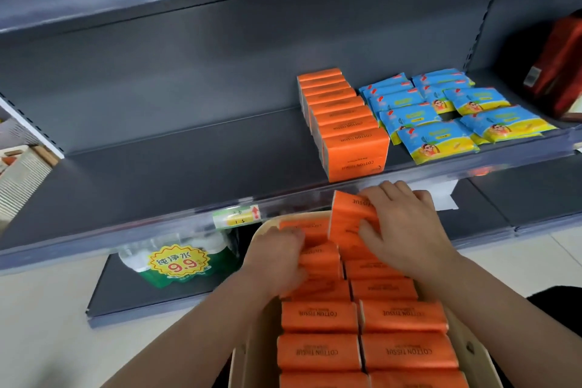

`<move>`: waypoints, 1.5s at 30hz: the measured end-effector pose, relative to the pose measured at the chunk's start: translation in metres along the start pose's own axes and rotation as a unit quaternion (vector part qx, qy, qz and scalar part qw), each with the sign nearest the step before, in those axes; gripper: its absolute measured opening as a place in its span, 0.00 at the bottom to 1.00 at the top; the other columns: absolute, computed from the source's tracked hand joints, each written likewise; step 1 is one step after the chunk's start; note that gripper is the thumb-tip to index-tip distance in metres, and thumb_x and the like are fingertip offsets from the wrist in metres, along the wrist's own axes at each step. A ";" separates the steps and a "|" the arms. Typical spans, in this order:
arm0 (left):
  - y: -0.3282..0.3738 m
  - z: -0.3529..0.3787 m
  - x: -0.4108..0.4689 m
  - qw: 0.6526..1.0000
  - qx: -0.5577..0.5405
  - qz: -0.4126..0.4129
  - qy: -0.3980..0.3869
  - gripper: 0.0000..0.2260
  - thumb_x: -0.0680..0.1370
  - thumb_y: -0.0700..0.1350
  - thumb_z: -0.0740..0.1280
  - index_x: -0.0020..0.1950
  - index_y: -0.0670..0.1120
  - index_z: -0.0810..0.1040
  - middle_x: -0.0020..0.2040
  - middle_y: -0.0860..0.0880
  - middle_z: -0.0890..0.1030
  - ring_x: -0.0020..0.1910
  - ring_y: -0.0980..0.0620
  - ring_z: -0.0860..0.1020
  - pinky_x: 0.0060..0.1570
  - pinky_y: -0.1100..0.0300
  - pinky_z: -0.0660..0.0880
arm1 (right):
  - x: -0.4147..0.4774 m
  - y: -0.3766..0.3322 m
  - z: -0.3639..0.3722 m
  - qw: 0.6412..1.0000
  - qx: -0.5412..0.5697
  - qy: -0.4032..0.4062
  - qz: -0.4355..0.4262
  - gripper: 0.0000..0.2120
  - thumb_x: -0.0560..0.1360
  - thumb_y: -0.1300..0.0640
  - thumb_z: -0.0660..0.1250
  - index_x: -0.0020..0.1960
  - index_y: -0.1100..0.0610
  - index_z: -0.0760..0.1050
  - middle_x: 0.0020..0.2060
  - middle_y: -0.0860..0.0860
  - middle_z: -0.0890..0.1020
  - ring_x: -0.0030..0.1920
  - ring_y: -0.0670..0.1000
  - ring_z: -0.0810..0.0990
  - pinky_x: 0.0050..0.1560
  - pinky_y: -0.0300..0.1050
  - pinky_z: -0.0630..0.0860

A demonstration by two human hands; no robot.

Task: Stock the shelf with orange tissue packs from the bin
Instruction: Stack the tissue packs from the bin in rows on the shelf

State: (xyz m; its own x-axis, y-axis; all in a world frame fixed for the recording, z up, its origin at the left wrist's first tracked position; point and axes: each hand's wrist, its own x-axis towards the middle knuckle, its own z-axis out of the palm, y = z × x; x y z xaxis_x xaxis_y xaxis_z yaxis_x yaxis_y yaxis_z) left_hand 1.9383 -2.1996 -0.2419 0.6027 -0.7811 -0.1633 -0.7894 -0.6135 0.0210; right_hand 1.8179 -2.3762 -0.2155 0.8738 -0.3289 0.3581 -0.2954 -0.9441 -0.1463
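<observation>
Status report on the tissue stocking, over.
Right hand grips raised orange pack. Left hand grips binned packs. One orange row on shelf, space open to its left. Nothing blocking.

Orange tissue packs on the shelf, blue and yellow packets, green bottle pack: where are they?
Orange tissue packs on shelf (pixel 354 139), head view, front pack's top.
Blue and yellow packets (pixel 437 143), head view, front packet.
Green bottle pack (pixel 178 261), head view, price sticker.

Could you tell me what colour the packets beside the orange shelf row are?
Packets are blue and yellow; head view.
</observation>
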 end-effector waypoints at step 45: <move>-0.132 -0.111 0.314 0.933 -0.169 -0.178 0.263 0.21 0.74 0.34 0.60 0.64 0.48 0.73 0.63 0.44 0.65 0.62 0.43 0.64 0.59 0.50 0.71 | 0.270 0.042 0.015 0.995 -0.058 0.080 -0.012 0.23 0.79 0.60 0.56 0.71 0.45 0.60 0.63 0.46 0.71 0.64 0.52 0.66 0.58 0.54 0.64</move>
State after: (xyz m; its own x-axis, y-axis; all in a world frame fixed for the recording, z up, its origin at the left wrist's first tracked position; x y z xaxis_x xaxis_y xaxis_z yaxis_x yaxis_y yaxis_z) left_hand 2.2453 -2.3767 -0.1870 0.8635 -0.4153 0.2863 -0.5004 -0.7765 0.3830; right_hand 2.0472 -2.5046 -0.1392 0.8111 -0.2959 0.5045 -0.3248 -0.9452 -0.0323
